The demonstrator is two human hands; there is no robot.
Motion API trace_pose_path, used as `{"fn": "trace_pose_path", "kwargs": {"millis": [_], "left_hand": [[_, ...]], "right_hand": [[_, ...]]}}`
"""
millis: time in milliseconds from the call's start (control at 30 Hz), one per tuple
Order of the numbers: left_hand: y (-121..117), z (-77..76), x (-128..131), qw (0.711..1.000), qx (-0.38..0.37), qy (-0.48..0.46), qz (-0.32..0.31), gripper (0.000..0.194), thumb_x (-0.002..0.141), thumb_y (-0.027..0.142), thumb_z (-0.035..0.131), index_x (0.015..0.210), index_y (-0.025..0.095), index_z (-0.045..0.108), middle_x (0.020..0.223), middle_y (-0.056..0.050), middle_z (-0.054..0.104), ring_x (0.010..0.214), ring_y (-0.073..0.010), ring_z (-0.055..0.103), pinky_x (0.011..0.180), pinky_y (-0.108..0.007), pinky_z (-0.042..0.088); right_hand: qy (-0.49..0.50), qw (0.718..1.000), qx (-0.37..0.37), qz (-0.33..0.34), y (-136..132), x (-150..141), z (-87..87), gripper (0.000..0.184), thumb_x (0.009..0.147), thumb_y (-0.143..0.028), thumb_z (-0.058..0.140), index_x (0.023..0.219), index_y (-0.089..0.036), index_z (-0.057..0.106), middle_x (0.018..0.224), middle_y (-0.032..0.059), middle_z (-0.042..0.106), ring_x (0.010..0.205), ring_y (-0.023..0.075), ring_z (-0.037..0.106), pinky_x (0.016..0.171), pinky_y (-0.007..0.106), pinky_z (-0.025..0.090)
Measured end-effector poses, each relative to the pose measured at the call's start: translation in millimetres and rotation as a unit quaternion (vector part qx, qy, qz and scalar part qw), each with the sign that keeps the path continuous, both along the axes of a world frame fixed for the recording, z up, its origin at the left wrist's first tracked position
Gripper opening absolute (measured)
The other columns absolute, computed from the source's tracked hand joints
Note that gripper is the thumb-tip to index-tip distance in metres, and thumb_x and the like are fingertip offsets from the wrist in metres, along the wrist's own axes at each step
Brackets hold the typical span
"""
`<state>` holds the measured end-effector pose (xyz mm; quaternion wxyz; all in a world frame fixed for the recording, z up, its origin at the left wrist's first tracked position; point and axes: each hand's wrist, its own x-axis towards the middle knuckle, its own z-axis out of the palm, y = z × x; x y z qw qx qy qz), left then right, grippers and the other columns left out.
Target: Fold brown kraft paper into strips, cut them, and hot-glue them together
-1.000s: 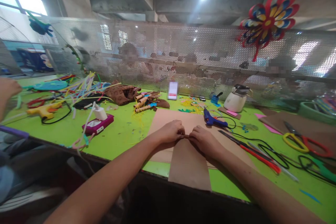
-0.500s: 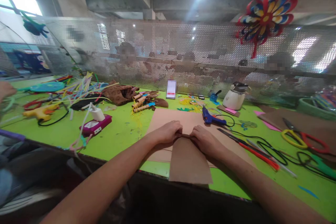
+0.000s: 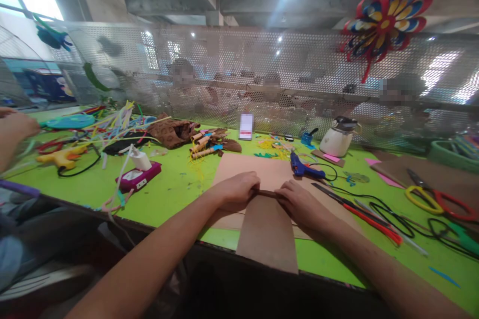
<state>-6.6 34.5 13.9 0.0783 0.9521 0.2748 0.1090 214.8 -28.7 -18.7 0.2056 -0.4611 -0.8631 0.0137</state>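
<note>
Our left hand and right hand pinch a narrow rolled edge of a matte brown paper sheet, fingers curled in. Its flat, roughly rectangular rest runs toward us to the near edge of the smooth green table. Beneath lie broad, pale tan sheets; a blue plastic glue gun lies beyond our right hand. Since half a second ago, our hands sit slightly farther apart, baring more roll, and the loose end shifts left.
</note>
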Motion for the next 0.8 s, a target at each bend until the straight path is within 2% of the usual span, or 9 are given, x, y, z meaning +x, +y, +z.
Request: {"fn": "trace_pose_path", "kwargs": {"millis": [167,367,600,800], "left_hand": [[-1.6,-1.8,11.6,0.995,0.088,0.045,0.012,0.019,0.086,0.032,0.053,0.079,0.015,0.058,0.082,-0.007,0.060,0.078,-0.0194,0.056,0.066,-0.028,0.041],[3.5,-14.4,16.6,0.986,0.153,0.061,-0.001,0.024,0.089,0.035,0.049,0.080,0.015,0.059,0.083,-0.007,0.062,0.080,-0.0214,0.057,0.067,-0.030,0.041],[4.8,-18.6,10.8,0.990,0.136,0.037,-0.029,0.016,0.089,0.029,0.050,0.080,0.016,0.055,0.085,-0.007,0.059,0.081,-0.0196,0.054,0.070,-0.030,0.040],[3.6,-13.9,1.7,0.997,0.070,0.013,-0.036,0.007,0.087,0.021,0.050,0.082,0.016,0.052,0.087,-0.006,0.056,0.080,-0.0178,0.051,0.069,-0.028,0.039]], "right_hand": [[0.028,0.999,-0.005,-0.034,9.7,-7.5,-8.0,0.013,0.089,-0.028,0.054,0.084,-0.017,0.060,0.088,0.0066,0.055,0.084,0.0198,0.050,0.072,0.032,0.042],[0.033,0.999,0.008,-0.021,10.7,-8.1,-12.8,0.017,0.090,-0.016,0.048,0.075,-0.017,0.056,0.083,0.0055,0.053,0.081,0.0189,0.049,0.070,0.030,0.042],[-0.019,1.000,0.019,0.008,11.6,-2.8,-15.8,0.018,0.091,-0.014,0.044,0.081,-0.016,0.058,0.085,0.0078,0.054,0.084,0.0212,0.047,0.071,0.034,0.041],[0.005,0.999,-0.022,0.036,-3.5,4.0,-4.4,0.014,0.090,-0.012,0.045,0.090,-0.018,0.058,0.091,0.0068,0.053,0.084,0.0194,0.047,0.073,0.033,0.041]]}}
